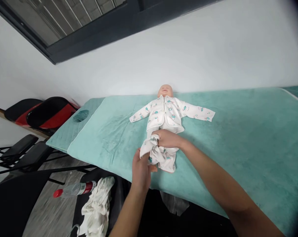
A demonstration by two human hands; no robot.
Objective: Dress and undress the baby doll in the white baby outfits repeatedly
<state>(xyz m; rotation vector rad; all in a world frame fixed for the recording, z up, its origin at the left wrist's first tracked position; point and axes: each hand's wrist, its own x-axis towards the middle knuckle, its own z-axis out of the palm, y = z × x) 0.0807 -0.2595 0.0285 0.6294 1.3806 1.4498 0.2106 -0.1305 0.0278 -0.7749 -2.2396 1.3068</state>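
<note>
A baby doll (165, 90) lies on its back on a teal towel-covered table (237, 138), wearing a white printed top (167, 113) with the sleeves spread out. My right hand (167, 138) grips the bunched waistband of the matching white trousers (163, 158) at the doll's waist. My left hand (140, 169) is closed on the gathered trouser fabric around one doll leg, near the table's front edge.
A plastic bottle with a red cap (74, 190) and crumpled white cloth (96, 207) lie on a dark chair below the table. Black and red chairs (45, 113) stand at the left. A white wall and a dark window frame (89, 33) are behind.
</note>
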